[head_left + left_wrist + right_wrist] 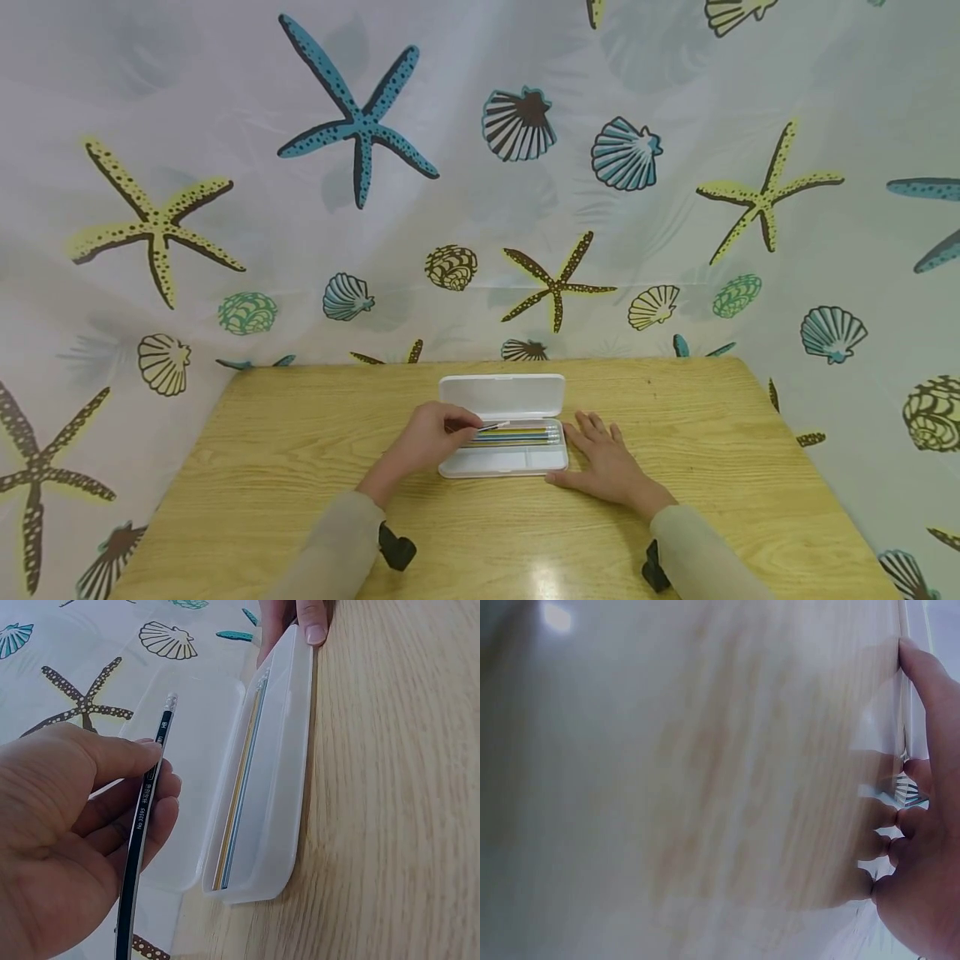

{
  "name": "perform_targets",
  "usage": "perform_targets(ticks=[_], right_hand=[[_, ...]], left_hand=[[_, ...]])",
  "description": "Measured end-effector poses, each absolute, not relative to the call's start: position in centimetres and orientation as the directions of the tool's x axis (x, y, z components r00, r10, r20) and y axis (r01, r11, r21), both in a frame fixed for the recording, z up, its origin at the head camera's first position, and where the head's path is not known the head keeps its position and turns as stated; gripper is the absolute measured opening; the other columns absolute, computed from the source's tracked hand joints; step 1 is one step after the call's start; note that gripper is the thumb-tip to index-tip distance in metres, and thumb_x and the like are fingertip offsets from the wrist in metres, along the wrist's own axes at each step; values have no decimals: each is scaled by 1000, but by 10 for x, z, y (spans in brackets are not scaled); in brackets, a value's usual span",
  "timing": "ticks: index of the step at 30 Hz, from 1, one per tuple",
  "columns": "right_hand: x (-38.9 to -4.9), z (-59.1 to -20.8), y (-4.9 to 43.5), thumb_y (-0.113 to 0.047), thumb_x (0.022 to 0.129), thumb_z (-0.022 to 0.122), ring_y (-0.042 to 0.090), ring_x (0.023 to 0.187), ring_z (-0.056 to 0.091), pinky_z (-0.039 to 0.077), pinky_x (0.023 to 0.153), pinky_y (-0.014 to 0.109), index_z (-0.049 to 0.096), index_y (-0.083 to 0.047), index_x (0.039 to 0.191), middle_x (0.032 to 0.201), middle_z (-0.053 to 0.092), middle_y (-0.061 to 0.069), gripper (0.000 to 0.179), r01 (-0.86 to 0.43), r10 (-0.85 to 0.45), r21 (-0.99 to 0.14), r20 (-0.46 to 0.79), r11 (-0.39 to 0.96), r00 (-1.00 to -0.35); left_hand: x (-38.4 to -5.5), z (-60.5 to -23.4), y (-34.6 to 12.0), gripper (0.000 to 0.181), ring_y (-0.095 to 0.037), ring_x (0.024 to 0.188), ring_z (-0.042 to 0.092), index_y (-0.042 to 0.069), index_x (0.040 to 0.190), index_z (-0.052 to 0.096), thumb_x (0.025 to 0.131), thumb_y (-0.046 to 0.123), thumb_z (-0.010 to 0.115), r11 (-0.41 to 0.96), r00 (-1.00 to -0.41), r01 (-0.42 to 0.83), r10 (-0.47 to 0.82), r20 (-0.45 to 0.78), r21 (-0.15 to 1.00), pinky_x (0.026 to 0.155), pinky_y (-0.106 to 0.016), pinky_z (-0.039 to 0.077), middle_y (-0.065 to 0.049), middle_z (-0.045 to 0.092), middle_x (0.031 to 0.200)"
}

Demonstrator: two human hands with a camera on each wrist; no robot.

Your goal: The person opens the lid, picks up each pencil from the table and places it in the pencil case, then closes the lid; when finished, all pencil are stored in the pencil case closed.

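Between thumb and fingertips my left hand pinches a dark green pencil with a white eraser end and "HB" print, held over the open white pencil case. Inside the long compartment lie several pencils, yellow and blue ones among them, their eraser ends toward the right. At the case's right end, my right hand rests with fingers spread, thumb by the near corner. In the left wrist view, the right fingertips are at the case's far end.
The case's hinged lid stands raised at the back. Beneath is a wooden table. A curtain printed with starfish and shells hangs behind the table and along its sides. Black wrist straps are at both sleeves.
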State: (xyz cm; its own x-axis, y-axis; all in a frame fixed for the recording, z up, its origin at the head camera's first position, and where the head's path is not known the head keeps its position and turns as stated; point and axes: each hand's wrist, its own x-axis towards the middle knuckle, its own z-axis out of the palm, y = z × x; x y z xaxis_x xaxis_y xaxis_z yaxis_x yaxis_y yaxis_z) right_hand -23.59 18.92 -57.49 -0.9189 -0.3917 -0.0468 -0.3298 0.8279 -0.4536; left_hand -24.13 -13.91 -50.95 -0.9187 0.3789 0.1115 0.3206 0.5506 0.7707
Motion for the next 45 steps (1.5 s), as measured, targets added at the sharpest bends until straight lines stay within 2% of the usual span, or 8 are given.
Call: perform_targets(ticks=[14,21,29,45], right_hand=[[-235,-573,189,-72,91,67,44,163,12,8,128,70,37,-12,164,174,21,21,99,-318,-383,-451,-60,834,-922],[-234,-572,189,-73,90,67,44,163,12,8,128,70,38,-12,164,174,21,21,99,-315,-382,-454,-60,833,-922],[-235,-572,189,-71,91,66,44,163,13,9,127,70,38,-11,164,174,22,22,99,-322,-386,-449,-57,834,-921],[-235,-575,190,-72,91,66,43,164,11,9,128,70,38,-11,164,174,21,21,99,-328,-390,-445,-52,833,-919]], left_hand=[[-253,-512,-105,12,-8,83,66,6,105,83,99,7,73,559,-870,440,460,179,702,74,-23,55,-3,80,99],[-256,-515,-86,12,-10,86,65,5,105,82,98,5,72,556,-871,434,460,173,708,76,-24,55,-6,80,103],[-260,-521,-69,14,-17,95,71,4,107,82,99,2,71,555,-857,455,485,174,696,84,-32,60,-8,80,106],[-269,-542,-55,14,-19,98,73,4,105,82,97,0,71,551,-833,516,501,234,656,86,-33,61,-8,80,104]])
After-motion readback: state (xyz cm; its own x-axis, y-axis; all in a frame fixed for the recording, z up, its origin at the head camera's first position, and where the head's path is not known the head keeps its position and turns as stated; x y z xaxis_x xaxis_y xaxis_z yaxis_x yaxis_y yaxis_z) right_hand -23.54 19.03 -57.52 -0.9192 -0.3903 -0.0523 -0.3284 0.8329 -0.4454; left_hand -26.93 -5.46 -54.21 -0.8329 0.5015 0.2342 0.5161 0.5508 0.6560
